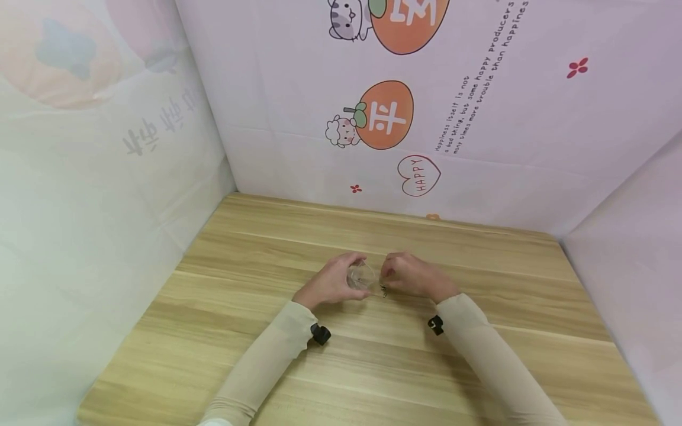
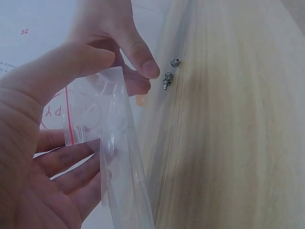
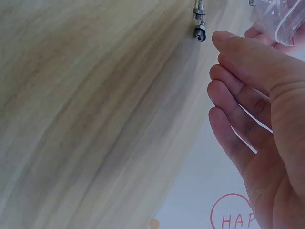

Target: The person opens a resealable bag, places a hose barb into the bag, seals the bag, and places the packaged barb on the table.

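My left hand grips a clear zip bag with a red line along its seal, thumb on one side and fingers on the other. In the head view the bag lies between both hands, close over the wooden table. My right hand is just right of the bag, its thumb and index fingertips close together; I cannot tell whether they pinch a small part. Beside those fingertips several small metal bolts lie on the table, also seen in the right wrist view as bolts with dark ends.
The wood-grain table ends at a white back wall with printed fruit and lettering. White side sheets hang at left and right. A black wrist camera sits at the left cuff, another black camera at the right.
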